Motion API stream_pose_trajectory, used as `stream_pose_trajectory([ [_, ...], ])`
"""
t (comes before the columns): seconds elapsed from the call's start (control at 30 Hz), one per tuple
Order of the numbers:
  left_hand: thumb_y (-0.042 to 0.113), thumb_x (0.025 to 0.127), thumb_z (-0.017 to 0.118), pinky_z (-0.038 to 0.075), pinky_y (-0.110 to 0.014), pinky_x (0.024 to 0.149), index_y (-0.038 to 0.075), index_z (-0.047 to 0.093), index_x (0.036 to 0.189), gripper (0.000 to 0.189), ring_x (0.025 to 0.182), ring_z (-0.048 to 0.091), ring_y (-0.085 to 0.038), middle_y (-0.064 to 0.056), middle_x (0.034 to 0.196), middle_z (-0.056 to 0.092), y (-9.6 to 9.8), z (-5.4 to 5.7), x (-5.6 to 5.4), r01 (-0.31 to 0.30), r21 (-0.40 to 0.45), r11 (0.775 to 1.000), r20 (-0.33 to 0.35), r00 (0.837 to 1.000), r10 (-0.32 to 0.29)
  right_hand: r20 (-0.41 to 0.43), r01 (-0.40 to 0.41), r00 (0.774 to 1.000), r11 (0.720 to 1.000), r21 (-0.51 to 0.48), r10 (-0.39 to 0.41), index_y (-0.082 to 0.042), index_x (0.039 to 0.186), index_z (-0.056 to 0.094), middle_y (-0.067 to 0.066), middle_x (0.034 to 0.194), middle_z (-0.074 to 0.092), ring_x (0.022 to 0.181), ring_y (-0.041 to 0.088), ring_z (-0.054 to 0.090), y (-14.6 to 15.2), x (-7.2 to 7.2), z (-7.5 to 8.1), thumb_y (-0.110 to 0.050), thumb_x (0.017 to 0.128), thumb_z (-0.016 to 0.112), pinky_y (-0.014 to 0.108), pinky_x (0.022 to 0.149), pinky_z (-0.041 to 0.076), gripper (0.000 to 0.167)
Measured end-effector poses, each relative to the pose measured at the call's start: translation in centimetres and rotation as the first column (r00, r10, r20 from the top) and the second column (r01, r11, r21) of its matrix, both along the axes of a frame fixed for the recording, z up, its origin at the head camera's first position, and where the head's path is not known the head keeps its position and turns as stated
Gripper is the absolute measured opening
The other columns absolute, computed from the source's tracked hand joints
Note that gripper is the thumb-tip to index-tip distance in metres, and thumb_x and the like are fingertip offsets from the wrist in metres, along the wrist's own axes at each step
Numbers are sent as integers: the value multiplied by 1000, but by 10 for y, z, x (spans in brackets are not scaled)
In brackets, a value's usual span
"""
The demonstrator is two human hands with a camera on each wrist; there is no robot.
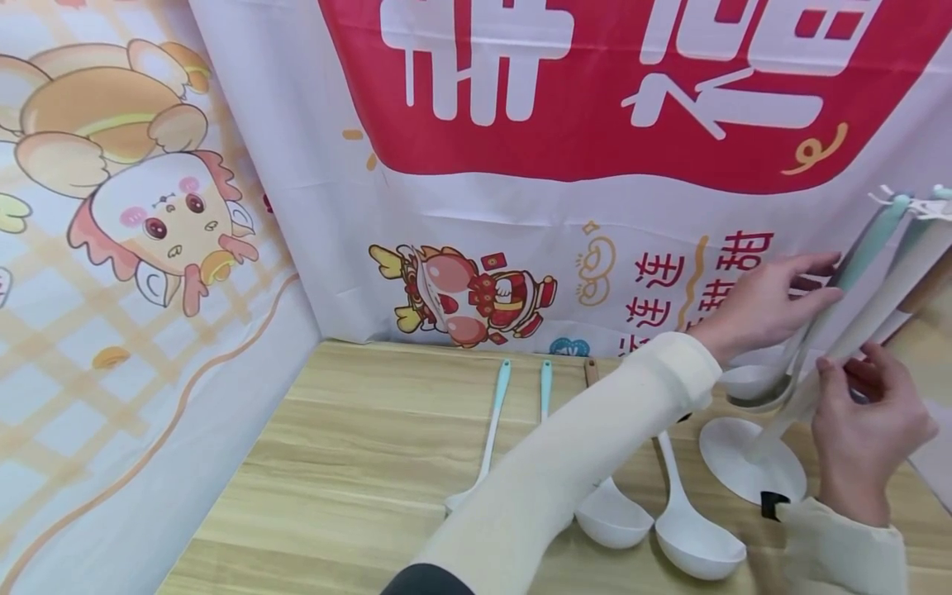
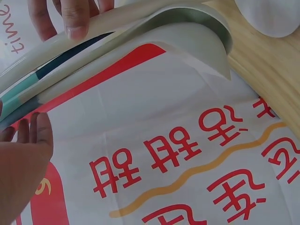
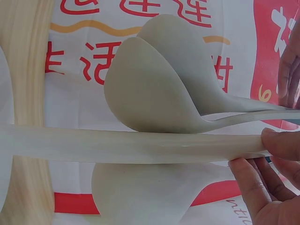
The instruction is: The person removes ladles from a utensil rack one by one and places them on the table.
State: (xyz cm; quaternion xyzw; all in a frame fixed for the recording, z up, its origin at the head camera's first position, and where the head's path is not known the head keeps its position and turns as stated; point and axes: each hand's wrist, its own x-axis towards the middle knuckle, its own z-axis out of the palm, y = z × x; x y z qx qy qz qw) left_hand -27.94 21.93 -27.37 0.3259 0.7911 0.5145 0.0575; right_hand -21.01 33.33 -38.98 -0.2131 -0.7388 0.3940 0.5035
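At the right in the head view, a white stand (image 1: 788, 411) with a round base has several ladles hanging from its top hooks. My right hand (image 1: 866, 421) grips its pole (image 3: 140, 146) between thumb and fingers. Beside the teal handle (image 1: 866, 248) of a hanging ladle is my left hand (image 1: 777, 302). Its fingers are extended, with fingertips at the handles in the left wrist view. Two pale ladle bowls (image 3: 145, 89) hang on one side of the pole in the right wrist view, and another bowl (image 3: 140, 192) on the other. Fingers partly hide the handles.
Several white ladles lie on the wooden table (image 1: 335, 446), including two front ladles (image 1: 613, 521) (image 1: 699, 541) and one with a teal handle (image 1: 503, 380). My left sleeve (image 1: 565, 463) covers part of them. A printed cloth (image 1: 335, 273) hangs behind the table.
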Motion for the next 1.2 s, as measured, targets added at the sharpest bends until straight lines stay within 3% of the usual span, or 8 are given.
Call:
stream_pose_trajectory([
  [0.2,20,105,65,52,-6,97,32,48,157,55,124,61,10,20,148,61,2,-3,-1,1,2,1000,3,1000,-1,7,7,1000,1000,2,-7,-21,134,74,-26,106,65,87,-23,50,-1,0,1,-24,99,74,7,98,51,35],
  [0.37,21,106,64,52,-5,91,32,52,155,52,114,63,10,20,143,64,2,-4,-1,-45,1,999,-7,999,45,3,2,1000,999,42,-2,-27,134,73,4,122,77,87,-24,50,2,-1,-1,-29,100,73,6,97,51,35],
  [0.5,23,105,66,50,-2,86,31,53,153,51,106,62,12,19,138,66,1,-4,1,-77,-12,997,-53,996,77,6,-1,1000,998,62,1,-31,135,72,7,128,77,87,-25,49,3,-1,-3,-32,101,71,5,96,50,34],
  [0.6,24,104,68,48,1,86,28,55,151,49,105,60,14,17,137,66,0,-4,4,-108,12,994,-169,980,109,-10,-7,1000,999,54,8,-30,133,73,3,126,78,86,-25,50,3,-2,-3,-30,100,71,5,95,50,33],
  [0.77,27,102,71,44,3,91,20,61,143,43,108,59,16,13,136,67,1,0,11,-141,98,985,-378,910,168,-22,-9,1000,998,56,10,-31,132,74,1,125,78,86,-25,51,3,-1,-2,-31,100,72,6,96,51,32],
  [0.87,28,101,73,44,3,93,18,63,140,42,109,60,17,12,134,69,5,4,15,-147,125,981,-404,896,185,-29,-7,1000,998,56,8,-30,132,75,-6,120,78,86,-25,50,3,-1,-2,-29,100,72,6,97,51,32],
  [0.97,28,99,75,45,3,91,19,62,140,44,107,63,17,13,131,70,9,7,18,-176,141,974,-378,900,217,-31,-3,1000,999,45,4,-27,130,76,-10,117,77,85,-24,51,3,-2,-2,-27,100,72,5,96,51,31],
  [1.2,28,100,74,47,2,88,23,66,140,41,107,65,17,17,128,73,14,7,22,-265,143,954,-349,888,299,1,8,1000,998,61,-8,-31,133,74,6,128,77,86,-25,48,3,-1,-3,-30,101,70,6,98,50,32],
])
